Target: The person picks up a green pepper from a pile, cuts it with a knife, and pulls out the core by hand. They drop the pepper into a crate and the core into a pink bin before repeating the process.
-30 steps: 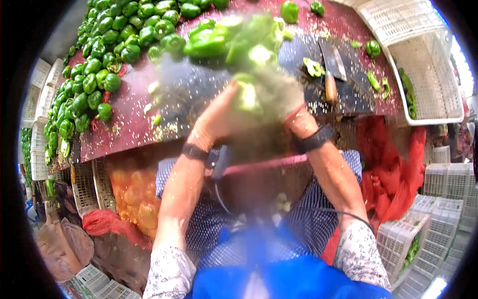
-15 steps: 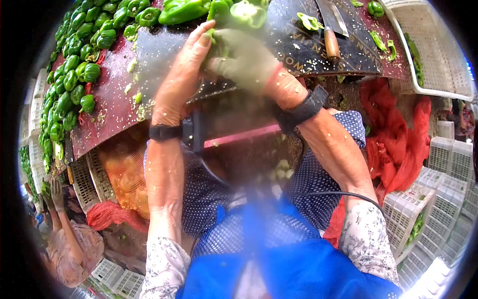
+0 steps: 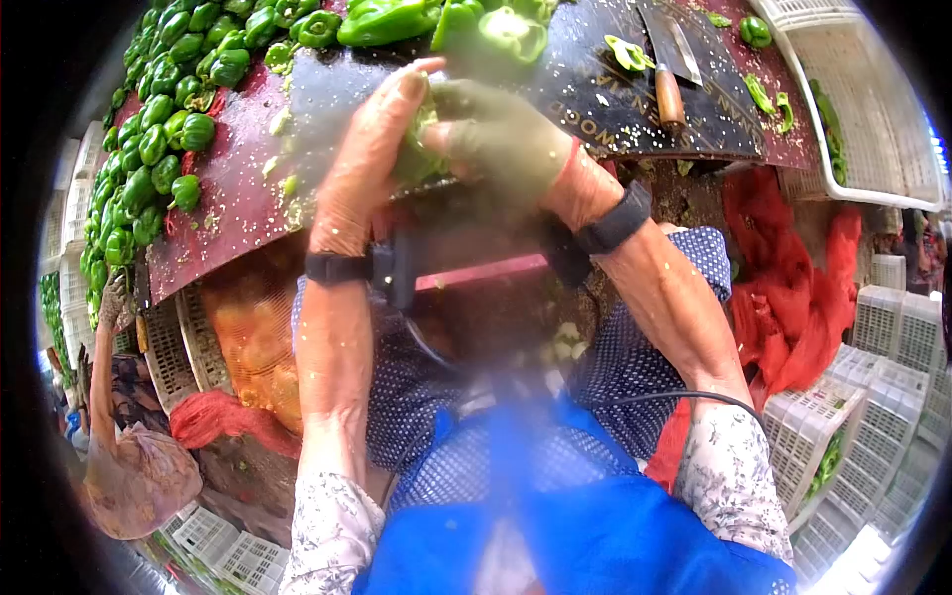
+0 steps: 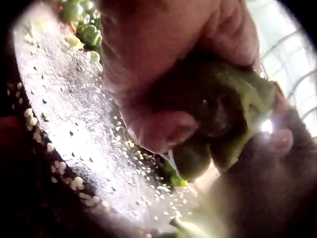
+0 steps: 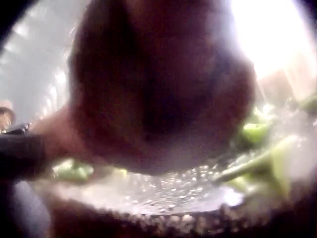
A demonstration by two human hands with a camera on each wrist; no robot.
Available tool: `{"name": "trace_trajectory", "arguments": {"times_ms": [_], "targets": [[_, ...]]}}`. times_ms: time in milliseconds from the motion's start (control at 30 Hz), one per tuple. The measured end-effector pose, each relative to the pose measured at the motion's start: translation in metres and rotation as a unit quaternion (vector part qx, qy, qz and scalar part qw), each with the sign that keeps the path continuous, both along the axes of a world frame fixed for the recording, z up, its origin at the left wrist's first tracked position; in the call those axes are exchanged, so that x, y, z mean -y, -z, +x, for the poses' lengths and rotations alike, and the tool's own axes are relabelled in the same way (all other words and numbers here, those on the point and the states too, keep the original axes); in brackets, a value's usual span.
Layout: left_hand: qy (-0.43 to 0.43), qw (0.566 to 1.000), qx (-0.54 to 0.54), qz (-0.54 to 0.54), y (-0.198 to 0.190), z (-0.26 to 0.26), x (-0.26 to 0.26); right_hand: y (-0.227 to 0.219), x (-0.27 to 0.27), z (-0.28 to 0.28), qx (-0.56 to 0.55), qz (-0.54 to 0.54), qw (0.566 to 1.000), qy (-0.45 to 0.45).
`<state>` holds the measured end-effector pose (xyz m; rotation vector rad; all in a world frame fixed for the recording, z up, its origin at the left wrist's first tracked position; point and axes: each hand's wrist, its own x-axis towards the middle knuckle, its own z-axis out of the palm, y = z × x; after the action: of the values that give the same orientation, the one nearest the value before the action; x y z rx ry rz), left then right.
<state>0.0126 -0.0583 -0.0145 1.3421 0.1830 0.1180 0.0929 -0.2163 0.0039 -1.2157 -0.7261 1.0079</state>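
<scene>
Left hand [image 3: 369, 159] bare, fingers curled round a green pepper [image 3: 421, 149], thumb pressed on it in the left wrist view. Right hand [image 3: 506, 134] in a grey glove, wrapped round the same pepper from the other side; both hands meet over the near edge of the dark cutting board [image 3: 595, 99]. Seeds scattered on the board. Cut pepper pieces [image 3: 496, 30] at the board's far edge, cleaver [image 3: 666, 59] lying toward its right end. Whole-pepper pile [image 3: 159, 129] along the red table's [image 3: 223, 218] left edge. White crate [image 3: 873, 109] at the right edge.
</scene>
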Motion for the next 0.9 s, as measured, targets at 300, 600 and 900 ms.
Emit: {"name": "trace_trajectory", "arguments": {"times_ms": [300,600,900], "targets": [[0.048,0.998,0.022,-0.018,-0.004,-0.006,0.008,0.022,-0.009,0.001,-0.075,0.01,0.997,-0.021],[0.047,0.999,-0.001,0.024,-0.009,-0.017,0.018,0.028,-0.002,-0.013,-0.061,0.071,0.995,0.029],[-0.056,0.887,0.026,0.459,-0.006,-0.012,0.014,-0.007,0.012,-0.008,0.587,-0.284,0.737,0.175]]}}
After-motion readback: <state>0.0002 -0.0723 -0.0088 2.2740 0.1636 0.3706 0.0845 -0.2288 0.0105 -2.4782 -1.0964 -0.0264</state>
